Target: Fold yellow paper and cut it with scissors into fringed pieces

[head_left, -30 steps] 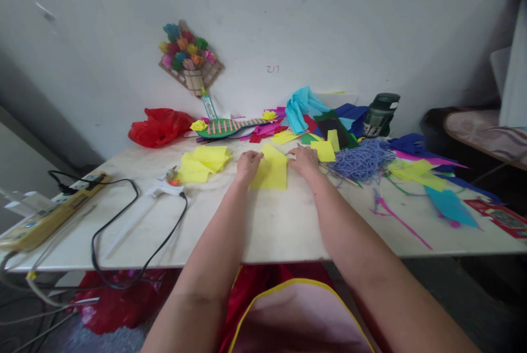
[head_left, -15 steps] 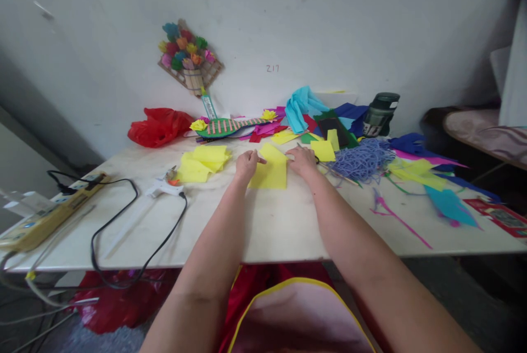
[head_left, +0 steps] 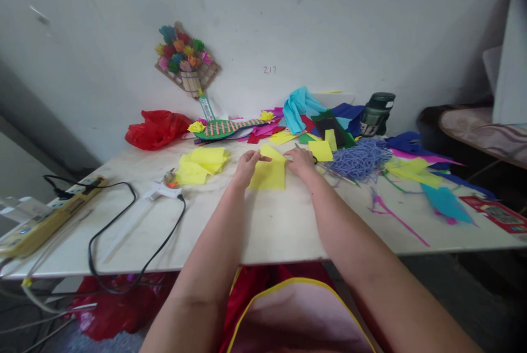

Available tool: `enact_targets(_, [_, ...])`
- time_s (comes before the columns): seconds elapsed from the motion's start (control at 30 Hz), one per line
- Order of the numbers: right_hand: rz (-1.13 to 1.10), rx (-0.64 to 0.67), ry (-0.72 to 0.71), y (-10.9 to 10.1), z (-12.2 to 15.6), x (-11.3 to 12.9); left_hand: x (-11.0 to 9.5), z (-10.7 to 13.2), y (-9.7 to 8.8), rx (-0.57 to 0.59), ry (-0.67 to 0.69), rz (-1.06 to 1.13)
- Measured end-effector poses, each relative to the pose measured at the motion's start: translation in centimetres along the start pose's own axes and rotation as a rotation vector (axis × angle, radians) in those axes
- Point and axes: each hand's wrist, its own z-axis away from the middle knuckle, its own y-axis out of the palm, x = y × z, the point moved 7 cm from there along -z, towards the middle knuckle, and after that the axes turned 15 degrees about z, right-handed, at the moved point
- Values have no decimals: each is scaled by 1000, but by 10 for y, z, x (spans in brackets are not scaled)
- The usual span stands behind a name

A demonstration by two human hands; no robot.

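A sheet of yellow paper point(head_left: 269, 175) lies on the table between my hands, its upper part slanting to a folded-looking corner. My left hand point(head_left: 247, 167) rests at its left edge, thumb stretched over the sheet and fingers apart. At the upper right edge, the fingertips of my right hand point(head_left: 300, 161) are pressed together on the paper. A thin grey tip and a black loop, perhaps scissors point(head_left: 315, 160), show around my right hand; the rest is hidden. Yellow paper squares point(head_left: 321, 150) lie just right of it, and a loose yellow stack point(head_left: 200, 165) to the left.
A white glue gun point(head_left: 160, 190) with a black cord lies left, near a power strip point(head_left: 53, 217). Tangled purple cord point(head_left: 358, 159), coloured paper and a dark green bottle point(head_left: 377, 114) stand right and behind. A red plastic bag point(head_left: 156, 129) sits at the back left.
My left thumb has stretched a little further right over the yellow paper. The whole view has shifted slightly; the paper and my right hand stay about where they were.
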Motion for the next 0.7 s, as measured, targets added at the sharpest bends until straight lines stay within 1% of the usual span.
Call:
enact_targets(0.17, [4,-5,7,0,-1,0,-11,2,0,-39,46,-23])
enact_targets(0.3, [-9,-13,14,0,-1,-1,-10,1,-3,-90,43,7])
enact_targets(0.37, [-20,-17,20,0,-1,-2,-11,2,-2,-83,41,69])
enact_targets(0.4, [-23,-20,23,1,-1,-3,-12,3,2,-40,37,116])
enact_targets(0.43, [-27,-27,20,1,-1,-3,-15,5,8,28,28,172])
enact_targets(0.47, [-33,-32,17,1,-1,-3,-18,9,18,149,6,226])
enact_targets(0.53, [-47,-31,14,2,-1,-3,-25,21,43,462,-69,334])
enact_targets(0.57, [-55,-24,12,3,-1,-3,-28,28,51,578,-107,372])
enact_targets(0.6, [-64,-18,13,4,-2,-3,-31,32,55,629,-123,409])
enact_targets(0.63, [-71,-16,15,5,-2,-4,-32,32,56,632,-124,437])
enact_targets(0.67, [-77,-17,15,5,-2,-4,-32,31,53,596,-115,458])
enact_targets(0.7, [-83,-23,11,6,-3,-4,-30,27,48,538,-111,471])
